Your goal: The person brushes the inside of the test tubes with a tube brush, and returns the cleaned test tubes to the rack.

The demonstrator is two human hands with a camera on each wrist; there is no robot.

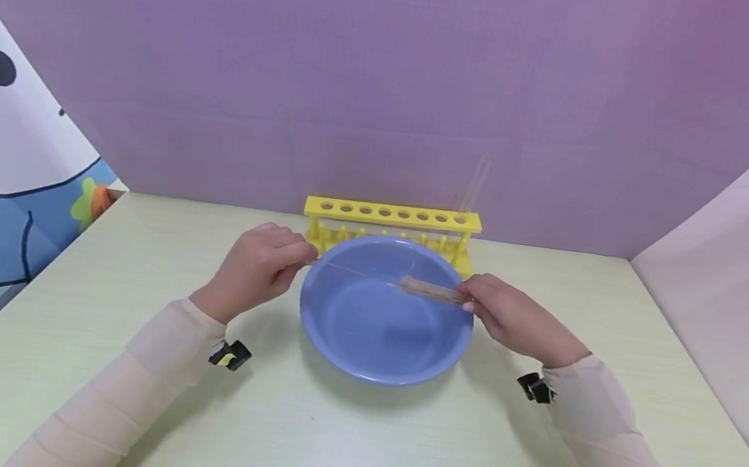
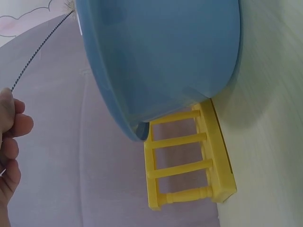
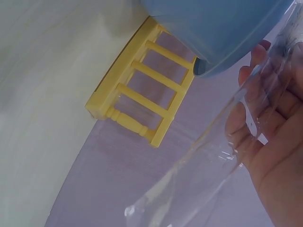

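A bottle brush stretches across above the blue basin [image 1: 376, 338], its thin twisted wire handle [image 2: 40, 47] leading left and its tan bristles [image 1: 415, 286] toward the right. My left hand [image 1: 261, 271] pinches the wire's end between thumb and fingers, at the basin's left rim. At the right rim, my right hand [image 1: 511, 314] grips a clear, wrinkled, plastic-looking sleeve [image 3: 189, 179] around the bristle part. The sleeve's far end sticks out past the palm in the right wrist view.
Behind the basin stands a yellow test tube rack [image 1: 393, 215], with a clear test tube [image 1: 474, 187] leaning in its right-end hole. Purple cloth [image 1: 365, 71] hangs along the back of the pale table [image 1: 350, 446]. A cartoon print [image 1: 0, 168] covers the left side.
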